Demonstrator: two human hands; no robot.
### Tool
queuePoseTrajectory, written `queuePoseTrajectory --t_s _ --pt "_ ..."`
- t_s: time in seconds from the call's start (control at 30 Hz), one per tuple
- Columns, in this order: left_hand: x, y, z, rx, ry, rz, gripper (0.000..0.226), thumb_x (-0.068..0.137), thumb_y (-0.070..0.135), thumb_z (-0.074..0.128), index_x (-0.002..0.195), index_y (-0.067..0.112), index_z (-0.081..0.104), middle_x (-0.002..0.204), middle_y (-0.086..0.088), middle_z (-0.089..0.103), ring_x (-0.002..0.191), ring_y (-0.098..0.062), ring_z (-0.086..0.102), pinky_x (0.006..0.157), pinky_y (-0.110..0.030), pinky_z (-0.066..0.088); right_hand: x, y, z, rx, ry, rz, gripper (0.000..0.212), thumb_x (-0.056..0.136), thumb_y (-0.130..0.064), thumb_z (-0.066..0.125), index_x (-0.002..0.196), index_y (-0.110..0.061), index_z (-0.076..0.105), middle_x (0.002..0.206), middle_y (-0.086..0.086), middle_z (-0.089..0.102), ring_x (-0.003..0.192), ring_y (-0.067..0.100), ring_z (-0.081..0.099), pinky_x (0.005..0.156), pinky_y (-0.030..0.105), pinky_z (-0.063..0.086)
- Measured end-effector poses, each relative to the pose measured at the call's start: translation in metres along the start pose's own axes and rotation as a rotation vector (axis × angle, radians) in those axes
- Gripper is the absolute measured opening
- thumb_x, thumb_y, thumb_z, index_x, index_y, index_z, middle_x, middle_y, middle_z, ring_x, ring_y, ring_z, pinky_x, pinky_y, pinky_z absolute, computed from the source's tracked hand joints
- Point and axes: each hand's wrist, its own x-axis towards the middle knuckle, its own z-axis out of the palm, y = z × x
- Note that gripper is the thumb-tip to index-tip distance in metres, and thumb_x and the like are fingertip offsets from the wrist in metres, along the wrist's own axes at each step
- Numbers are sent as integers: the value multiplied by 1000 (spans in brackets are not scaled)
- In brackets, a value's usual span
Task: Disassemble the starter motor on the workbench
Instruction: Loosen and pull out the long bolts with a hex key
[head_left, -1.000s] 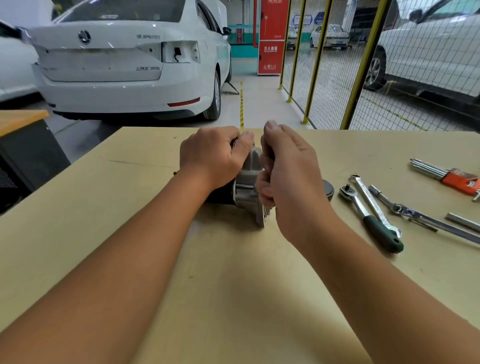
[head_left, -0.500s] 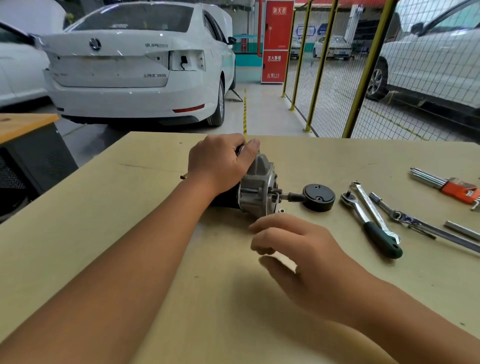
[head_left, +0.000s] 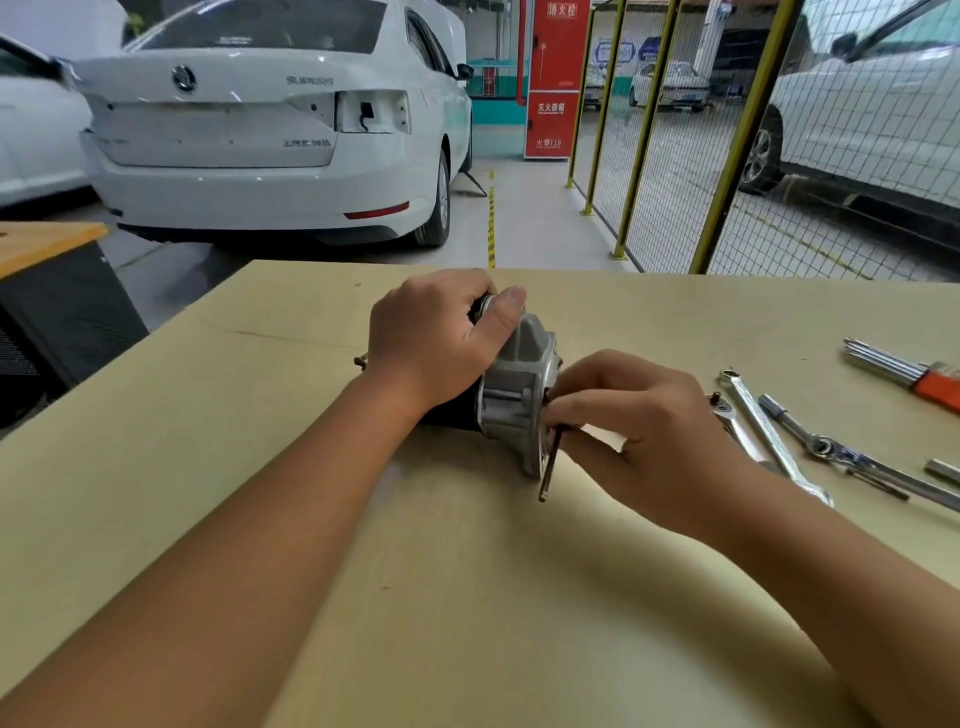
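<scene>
At frame centre, the left hand (head_left: 436, 343) still clasps the ribbed grey-metal starter motor (head_left: 519, 400), while the right hand (head_left: 639, 436), empty before, now pinches a thin dark hex key (head_left: 549, 460).

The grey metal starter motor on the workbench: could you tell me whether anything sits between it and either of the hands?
Nothing visible does. The left hand grips the grey metal starter motor directly, and the right hand holds a thin dark L-shaped key against its end flange.

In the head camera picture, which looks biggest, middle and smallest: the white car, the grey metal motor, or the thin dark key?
1. White car, though farthest away.
2. Grey metal starter motor.
3. Thin dark hex key, in the right hand.
</scene>
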Motion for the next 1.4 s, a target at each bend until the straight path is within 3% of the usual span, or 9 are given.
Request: queuePoseTrajectory --t_s 0.33,0.43,0.57,0.8,0.9,1.0,1.1,1.23,1.4 --pt "-3 2 0 -22 34 4 51 98 59 42 83 20 71 73 7 62 71 -19 55 57 -30 34 -2 -3 -3 -13 -35 -20 15 79 4 80 88 -7 81 101 13 68 84 20 68 74 26 54" --pt "-5 4 -1 -33 26 2 52 99 60 40 85 21 72 75 9 60 71 -16 52 59 -29 29 -1 -9 -3 151 19 150 19 75 7 74 84 -8 82 93 6 71 80 15 70 72 22 55" --pt "-7 3 -3 -27 7 25 57 99 61 37 91 18 74 80 3 66 81 -23 56 66 -32 33 6 -13 -1 396 42 575 15 78 2 80 81 -10 71 71 5 71 64 19 72 62 40 61" --pt "-18 4 -13 131 -29 -11 64 96 72 31 116 27 72 112 1 72 115 -31 52 88 -44 38 18 -12 -5 648 50 772 22 80 10 75 90 -7 65 71 15 71 65 34 74 55 45 62" --pt "-23 11 -19 185 140 2 47 96 57 53 113 19 76 118 -6 69 116 -36 56 87 -44 40 17 -6 -19 801 71 801 22 80 12 75 93 -3 64 72 17 71 67 41 74 56 45 61" --pt "-28 42 -24 92 445 297 16 92 20 70 87 6 76 87 -13 68 80 -35 61 68 -46 48 13 8 -46 871 198 839 22 82 12 73 97 -2 64 72 13 71 71 41 75 56 37 60" --pt "-61 105 -18 -314 169 568 16 92 16 71 83 4 74 74 -7 63 62 -24 55 56 -38 48 2 29 -75 932 361 912 23 84 12 69 101 -2 61 70 12 70 72 36 76 57 33 61" --pt "-108 184 10 -357 -488 483 49 89 56 74 126 24 68 106 0 57 79 -22 59 64 -35 53 -9 49 -90 1017 493 1020 23 86 13 63 99 -5 58 71 11 67 69 30 75 57 32 60" --pt "-114 196 27 -300 -623 711 21 102 35 65 110 16 66 100 -5 50 69 -22 43 53 -34 45 -14 60 -86 1073 565 1106 21 86 13 63 97 -5 59 67 9 71 72 29 76 57 29 60"
